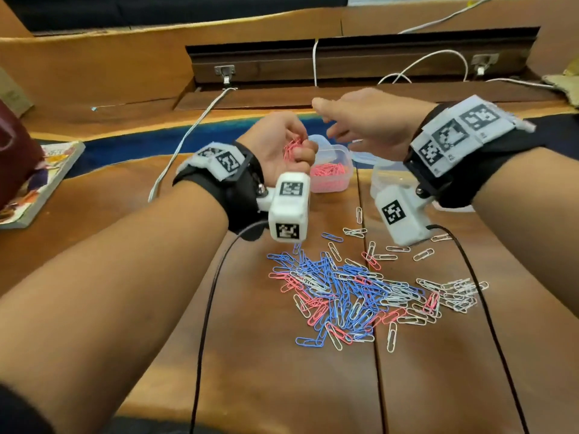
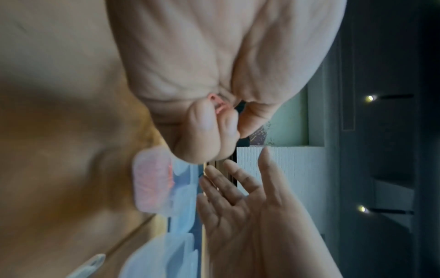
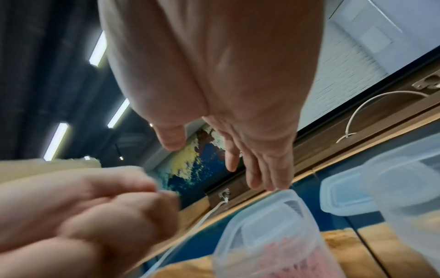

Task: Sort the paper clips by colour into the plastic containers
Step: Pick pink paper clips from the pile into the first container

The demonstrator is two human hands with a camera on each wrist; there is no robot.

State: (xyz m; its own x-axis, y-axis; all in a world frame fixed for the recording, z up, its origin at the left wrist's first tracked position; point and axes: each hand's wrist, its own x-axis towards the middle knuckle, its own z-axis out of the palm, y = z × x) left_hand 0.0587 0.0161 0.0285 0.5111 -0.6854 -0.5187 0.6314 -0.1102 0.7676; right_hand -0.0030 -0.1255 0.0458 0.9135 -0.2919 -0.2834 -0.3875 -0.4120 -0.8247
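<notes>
Left hand [image 1: 283,145] fisted round pink clips [image 1: 292,148] — right hand [image 1: 363,119] splayed — above wooden table [image 1: 282,386].

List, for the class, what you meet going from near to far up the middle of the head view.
Mixed pile of paper clips → container of pink clips → left hand gripping a bunch of pink clips, level with the open right hand → white cables at the table's far edge.

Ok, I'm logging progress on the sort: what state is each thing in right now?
left hand: gripping a bunch of pink clips
right hand: open, empty
pink-clip container: lid off, partly filled
mixed pile: loose on table, unsorted
</notes>
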